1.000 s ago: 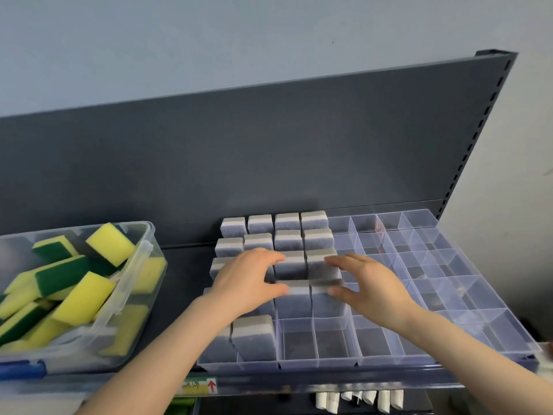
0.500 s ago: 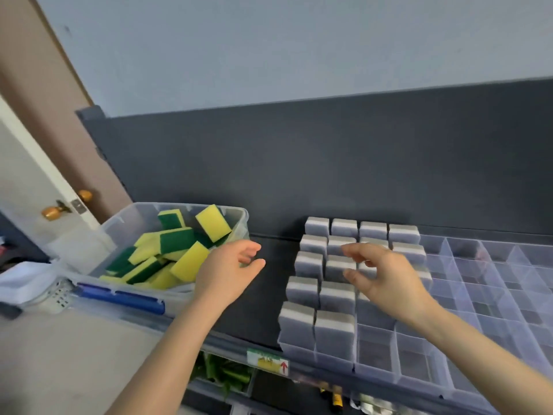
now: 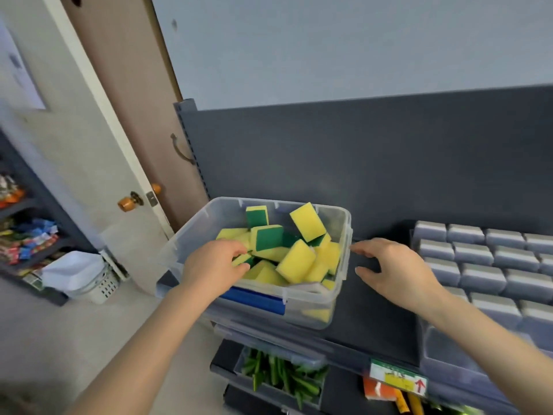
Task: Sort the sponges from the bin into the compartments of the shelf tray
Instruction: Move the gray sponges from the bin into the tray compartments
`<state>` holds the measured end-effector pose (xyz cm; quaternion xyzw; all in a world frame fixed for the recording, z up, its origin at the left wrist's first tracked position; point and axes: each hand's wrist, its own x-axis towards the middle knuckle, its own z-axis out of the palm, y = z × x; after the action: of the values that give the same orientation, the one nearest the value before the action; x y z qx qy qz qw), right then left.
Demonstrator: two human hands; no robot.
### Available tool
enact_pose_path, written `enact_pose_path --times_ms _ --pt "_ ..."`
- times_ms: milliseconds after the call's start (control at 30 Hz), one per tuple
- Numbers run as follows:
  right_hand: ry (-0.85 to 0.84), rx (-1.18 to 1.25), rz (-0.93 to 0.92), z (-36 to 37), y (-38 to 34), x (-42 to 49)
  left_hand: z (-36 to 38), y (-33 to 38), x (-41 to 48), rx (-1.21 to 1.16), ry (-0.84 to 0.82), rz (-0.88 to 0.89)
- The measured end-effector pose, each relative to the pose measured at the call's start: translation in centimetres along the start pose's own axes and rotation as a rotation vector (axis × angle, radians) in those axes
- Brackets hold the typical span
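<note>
A clear plastic bin (image 3: 302,310) on the shelf holds several yellow-and-green sponges (image 3: 296,260). My left hand (image 3: 214,265) reaches into the bin's left side, its fingers curled over a sponge there; whether it grips one I cannot tell. My right hand (image 3: 395,271) hovers open and empty just right of the bin, over the dark shelf. At the right edge lies the clear compartment tray (image 3: 443,351), with several grey sponges (image 3: 478,277) standing in its left compartments.
A dark shelf back panel (image 3: 359,163) rises behind the bin and tray. Below the shelf sit a box of green items (image 3: 278,375) and a price label (image 3: 398,380). A door (image 3: 125,115) with a knob, a white basket (image 3: 80,277) and another stocked rack (image 3: 21,229) are at left.
My view has swung left from the tray to the bin. Both hands left the grey sponges; the left hand went into the bin and the right followed to the bin's right side.
</note>
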<state>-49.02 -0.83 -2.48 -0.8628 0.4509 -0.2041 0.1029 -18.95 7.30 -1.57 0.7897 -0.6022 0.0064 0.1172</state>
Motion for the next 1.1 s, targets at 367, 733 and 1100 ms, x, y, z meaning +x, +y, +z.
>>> enact_pose_path --times_ms 367,733,1100 --pt "-0.544 -0.031 -0.064 4.3 -5.2 6.8 1.4 -7.3 4.3 -0.106 -0.078 0.013" --pt "-0.779 -0.113 -0.127 6.2 -4.3 11.0 3.3 -7.1 9.5 -0.297 -0.276 0.084" --pt "-0.41 0.691 0.032 5.6 -4.4 16.7 2.6 -2.7 13.8 -0.833 -0.333 0.29"
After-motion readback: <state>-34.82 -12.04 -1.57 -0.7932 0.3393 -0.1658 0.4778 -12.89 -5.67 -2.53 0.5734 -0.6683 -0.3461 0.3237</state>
